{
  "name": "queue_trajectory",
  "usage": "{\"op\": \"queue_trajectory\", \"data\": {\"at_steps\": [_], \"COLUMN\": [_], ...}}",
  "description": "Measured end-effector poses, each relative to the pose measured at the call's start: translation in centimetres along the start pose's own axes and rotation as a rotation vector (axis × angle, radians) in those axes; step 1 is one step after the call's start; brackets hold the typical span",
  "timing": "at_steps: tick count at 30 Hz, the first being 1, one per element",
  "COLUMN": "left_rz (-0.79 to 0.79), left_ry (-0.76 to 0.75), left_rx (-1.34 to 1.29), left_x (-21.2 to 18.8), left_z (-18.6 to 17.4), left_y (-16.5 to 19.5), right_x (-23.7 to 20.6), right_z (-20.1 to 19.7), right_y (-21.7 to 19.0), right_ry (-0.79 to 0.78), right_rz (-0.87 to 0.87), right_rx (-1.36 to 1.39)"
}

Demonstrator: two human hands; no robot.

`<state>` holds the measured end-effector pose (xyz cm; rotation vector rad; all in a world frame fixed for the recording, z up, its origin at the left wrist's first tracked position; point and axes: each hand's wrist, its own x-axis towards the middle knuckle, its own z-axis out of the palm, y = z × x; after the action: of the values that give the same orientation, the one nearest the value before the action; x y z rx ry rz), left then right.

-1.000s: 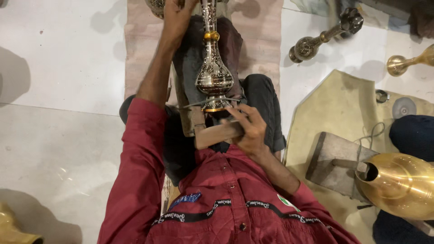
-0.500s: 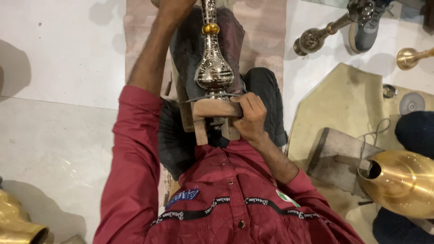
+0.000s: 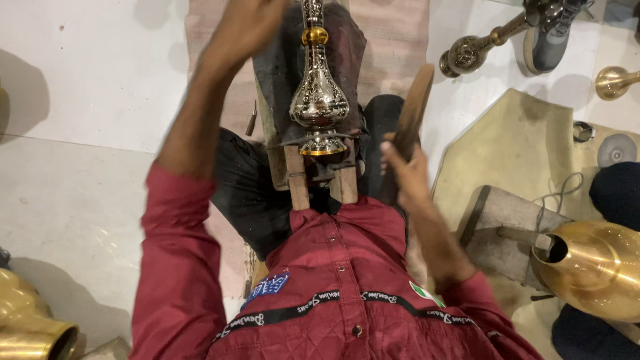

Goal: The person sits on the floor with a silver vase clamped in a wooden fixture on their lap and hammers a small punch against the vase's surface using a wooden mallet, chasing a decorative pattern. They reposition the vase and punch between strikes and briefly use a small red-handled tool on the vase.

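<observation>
the engraved silver vase (image 3: 319, 100) lies along the padded wooden rest (image 3: 320, 173) over the lap, its gold-ringed neck pointing away and its foot toward the red shirt (image 3: 333, 293); the right hand (image 3: 405, 177) sits just beside the foot, fingers curled shut round a wooden stick (image 3: 411, 110) that slants up clear of the vase. the left hand (image 3: 243, 27) is raised left of the neck, blurred; whether its fingers are spread or closed cannot be told; a brass pot (image 3: 593, 267) lies well apart at right.

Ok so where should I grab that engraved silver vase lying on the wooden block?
Probably the narrow neck just beyond the gold band, coming from above. The engraved vase lies lengthwise along the wooden block, its bulb wide and rounded, so the slim neck likely gives the hands a surer wrap.
</observation>
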<state>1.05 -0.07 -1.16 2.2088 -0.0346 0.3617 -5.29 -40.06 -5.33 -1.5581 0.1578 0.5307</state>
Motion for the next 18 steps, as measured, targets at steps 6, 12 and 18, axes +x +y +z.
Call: {"op": "queue_trajectory", "data": {"at_steps": [6,12,18], "left_rz": [0.101,-0.086,0.088], "left_ry": [-0.148,-0.204,-0.218], "left_rx": [-0.083,-0.303,-0.216], "left_x": [-7.3,-6.7,-6.4], "left_z": [-1.6,-0.9,0.8], "left_y": [11.8,14.3,12.0], "right_x": [0.0,-1.4,-2.1], "right_z": [-3.8,-1.0,-0.5], "right_y": [-4.9,-6.0,-7.4], "right_ry": [-0.087,-0.108,-0.231], "right_rz": [-0.046,-0.353,-0.656], "right_rx": [0.293,-0.294,-0.663]}}
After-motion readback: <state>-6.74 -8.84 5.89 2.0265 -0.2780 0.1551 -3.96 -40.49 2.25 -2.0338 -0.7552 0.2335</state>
